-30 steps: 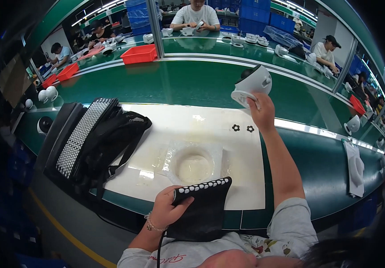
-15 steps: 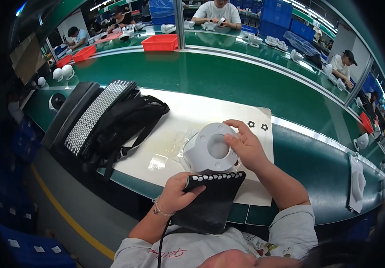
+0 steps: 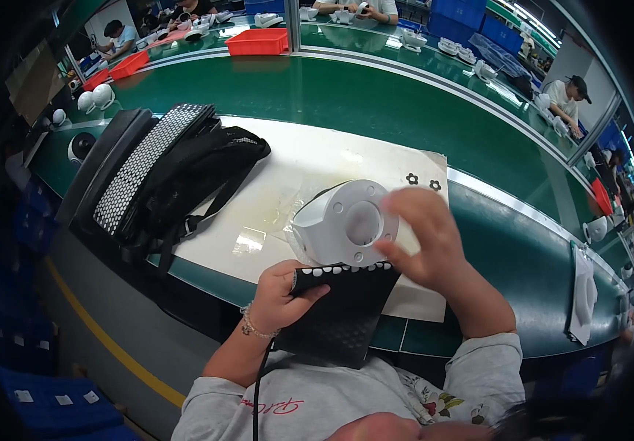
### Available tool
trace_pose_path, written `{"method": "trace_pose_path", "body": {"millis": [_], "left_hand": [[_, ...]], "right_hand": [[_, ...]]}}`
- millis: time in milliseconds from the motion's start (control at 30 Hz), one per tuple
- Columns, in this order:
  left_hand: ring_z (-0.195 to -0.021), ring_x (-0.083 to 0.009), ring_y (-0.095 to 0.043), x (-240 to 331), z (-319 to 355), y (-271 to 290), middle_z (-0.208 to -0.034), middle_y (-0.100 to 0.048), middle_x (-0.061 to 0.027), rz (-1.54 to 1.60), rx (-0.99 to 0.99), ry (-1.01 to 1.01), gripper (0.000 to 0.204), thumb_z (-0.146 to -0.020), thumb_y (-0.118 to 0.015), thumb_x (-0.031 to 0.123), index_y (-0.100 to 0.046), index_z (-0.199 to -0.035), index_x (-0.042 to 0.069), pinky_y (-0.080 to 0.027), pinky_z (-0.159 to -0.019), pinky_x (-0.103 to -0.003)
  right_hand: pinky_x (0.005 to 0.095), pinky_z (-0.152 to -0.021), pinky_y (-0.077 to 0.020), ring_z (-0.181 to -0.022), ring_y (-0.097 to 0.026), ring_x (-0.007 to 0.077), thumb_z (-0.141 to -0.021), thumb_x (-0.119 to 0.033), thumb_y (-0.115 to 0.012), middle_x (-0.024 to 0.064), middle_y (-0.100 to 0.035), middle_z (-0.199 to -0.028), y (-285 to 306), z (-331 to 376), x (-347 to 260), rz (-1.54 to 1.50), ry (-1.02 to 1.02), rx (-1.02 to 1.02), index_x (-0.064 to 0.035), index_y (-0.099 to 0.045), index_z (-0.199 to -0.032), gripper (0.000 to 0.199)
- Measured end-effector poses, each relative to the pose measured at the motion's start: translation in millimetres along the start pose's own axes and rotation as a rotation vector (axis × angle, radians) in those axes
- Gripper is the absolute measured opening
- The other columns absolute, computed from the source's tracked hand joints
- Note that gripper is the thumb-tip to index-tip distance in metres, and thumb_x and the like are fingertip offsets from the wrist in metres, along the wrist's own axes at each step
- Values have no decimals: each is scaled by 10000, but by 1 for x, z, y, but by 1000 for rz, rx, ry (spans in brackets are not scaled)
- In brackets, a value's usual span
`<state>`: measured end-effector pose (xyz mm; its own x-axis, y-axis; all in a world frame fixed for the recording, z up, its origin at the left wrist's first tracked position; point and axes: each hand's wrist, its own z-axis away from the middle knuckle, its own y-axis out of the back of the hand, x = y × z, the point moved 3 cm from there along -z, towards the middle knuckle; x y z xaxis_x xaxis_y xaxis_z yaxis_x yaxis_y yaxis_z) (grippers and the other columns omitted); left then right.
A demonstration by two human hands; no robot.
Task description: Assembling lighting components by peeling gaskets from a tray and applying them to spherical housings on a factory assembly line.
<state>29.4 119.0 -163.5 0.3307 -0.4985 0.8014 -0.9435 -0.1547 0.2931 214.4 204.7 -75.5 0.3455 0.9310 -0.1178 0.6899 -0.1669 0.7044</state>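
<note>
My left hand grips the left edge of a black sheet, thumb on top. White rounded pads line the sheet's upper edge. Just beyond it, a white plastic housing with a flat ring base and a round recess lies tilted on clear film. Small round marks dot its ring. At the housing's right side is my right hand, blurred, its thumb and fingers apart with nothing visible between them. Whether the fingertips touch the ring I cannot tell.
Black cases and a mesh-backed bag cover the left of the white board. Two black flower-shaped pieces lie at its right. A red bin stands beyond the green bench. People work at the far benches.
My right hand has let go of the housing's ring and drawn slightly to the right, fingers spreading. The housing has tilted and turned a little. My left hand keeps the black sheet.
</note>
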Motion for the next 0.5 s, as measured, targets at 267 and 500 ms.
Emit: {"method": "trace_pose_path", "body": {"millis": [267, 500], "left_hand": [[-621, -131, -556, -11, 20, 6, -700, -593, -53, 262, 31, 125, 136, -699, -677, 16, -611, -812, -20, -428, -565, -250], [-721, -93, -558, 2, 7, 0, -789, -613, -34, 573, 120, 260, 197, -688, -699, -14, -609, -864, -17, -441, -668, -220]], "right_hand": [[326, -698, -406, -776, -552, 224, -650, -263, -745, 39, -575, -826, -2, -1, -31, -272, 39, -303, -100, -571, -998, 422], [352, -659, -435, -743, -570, 261, -707, -123, -687, 84, -584, -800, -9, 5, -27, -388, -144, -411, -79, -554, -1017, 340]]}}
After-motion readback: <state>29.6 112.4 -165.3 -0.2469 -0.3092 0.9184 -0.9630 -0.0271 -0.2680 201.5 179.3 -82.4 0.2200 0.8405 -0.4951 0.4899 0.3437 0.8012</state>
